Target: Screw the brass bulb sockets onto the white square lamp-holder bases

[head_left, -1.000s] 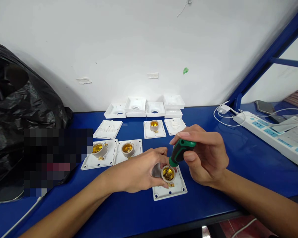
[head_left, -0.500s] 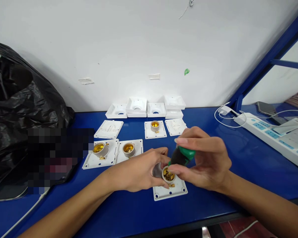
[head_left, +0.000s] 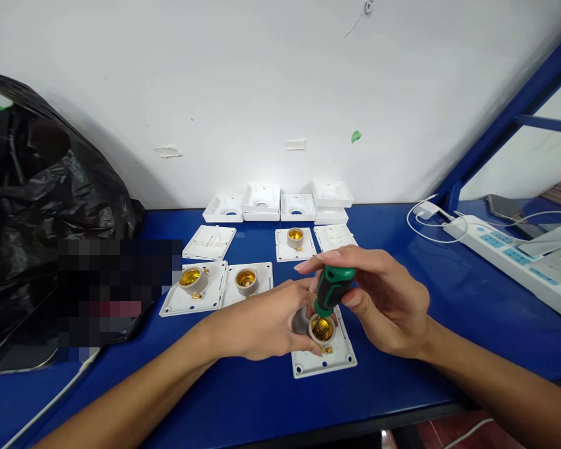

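Fingers (head_left: 355, 258) of the right hand (head_left: 393, 305) are bent around the green-and-black handle of a screwdriver (head_left: 335, 290), with the index finger over its top and the thumb at its side. Located right of the lower centre of the frame, the screwdriver tilts, its shaft pointing down into a round lamp socket (head_left: 321, 330) with a brass-coloured lining. The tip is hard to make out; it appears to be inside the socket. The left hand (head_left: 273, 321) pinches the socket's outer wall, thumb on the near side and fingers on the far side, partly hidden. The socket sits on a white square plate (head_left: 325, 363), which lies flat on the blue table (head_left: 243, 393). A small brass terminal (head_left: 327, 350) shows at the socket's near side.

Left of the hands, two further socketed plates (head_left: 210, 293) lie side by side, the nearer part of one covered by the left hand. Beyond the hands, at the centre, lies another socketed plate (head_left: 283, 249), between two plates without sockets (head_left: 209, 242). Behind these, white square covers (head_left: 297, 201) stand in a row near the wall (head_left: 243, 81), some stacked.

At the left edge is a black plastic bag (head_left: 51, 181). At the right edge lie a white power strip (head_left: 509, 249) and a looped white cable (head_left: 425, 234), beside the blue metal frame (head_left: 500, 118).
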Demonstrator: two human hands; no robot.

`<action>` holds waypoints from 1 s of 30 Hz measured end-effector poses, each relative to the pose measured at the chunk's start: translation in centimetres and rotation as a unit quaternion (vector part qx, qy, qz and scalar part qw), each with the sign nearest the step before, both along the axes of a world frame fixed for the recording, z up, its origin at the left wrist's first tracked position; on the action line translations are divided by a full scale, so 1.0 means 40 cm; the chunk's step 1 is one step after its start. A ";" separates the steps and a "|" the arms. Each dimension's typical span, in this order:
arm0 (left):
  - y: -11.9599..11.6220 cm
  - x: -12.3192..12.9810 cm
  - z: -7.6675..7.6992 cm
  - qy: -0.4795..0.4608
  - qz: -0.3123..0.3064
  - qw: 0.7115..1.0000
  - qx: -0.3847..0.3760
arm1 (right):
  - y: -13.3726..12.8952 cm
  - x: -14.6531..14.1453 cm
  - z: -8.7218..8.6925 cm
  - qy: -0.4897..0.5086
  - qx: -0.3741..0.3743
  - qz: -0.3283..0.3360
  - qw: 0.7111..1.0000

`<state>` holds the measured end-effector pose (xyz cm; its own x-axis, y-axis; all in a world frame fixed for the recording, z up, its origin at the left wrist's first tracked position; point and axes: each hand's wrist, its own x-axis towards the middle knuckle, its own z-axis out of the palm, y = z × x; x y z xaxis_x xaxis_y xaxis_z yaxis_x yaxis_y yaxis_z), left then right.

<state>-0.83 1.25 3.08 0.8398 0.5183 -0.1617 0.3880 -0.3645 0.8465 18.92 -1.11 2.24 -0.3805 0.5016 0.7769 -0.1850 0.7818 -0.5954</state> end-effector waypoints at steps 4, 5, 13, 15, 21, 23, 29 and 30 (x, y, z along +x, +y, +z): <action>0.002 0.001 0.001 -0.007 -0.003 1.000 -0.013 | 0.002 0.003 -0.003 0.014 -0.023 -0.003 1.000; 0.002 0.002 0.001 -0.007 -0.003 1.000 -0.016 | 0.002 0.004 -0.002 0.014 -0.030 -0.003 0.999; 0.001 0.005 0.006 0.002 -0.010 1.000 -0.005 | 0.003 0.013 -0.001 -0.005 -0.032 -0.025 0.999; 0.001 0.004 0.007 0.002 -0.014 1.000 -0.004 | 0.003 0.012 -0.001 -0.006 -0.019 -0.031 0.999; 0.001 0.001 0.013 0.000 -0.021 1.000 -0.017 | 0.008 0.011 -0.002 -0.002 -0.003 -0.039 0.999; 0.001 0.000 0.015 -0.006 -0.026 0.999 -0.023 | 0.011 0.010 -0.002 0.004 0.010 -0.044 0.999; 0.004 -0.006 0.017 0.009 -0.026 1.000 -0.006 | 0.008 0.010 0.002 0.000 0.038 -0.037 0.999; 0.004 -0.007 0.018 0.022 -0.023 0.999 -0.011 | 0.007 0.009 0.005 -0.006 0.032 -0.029 0.999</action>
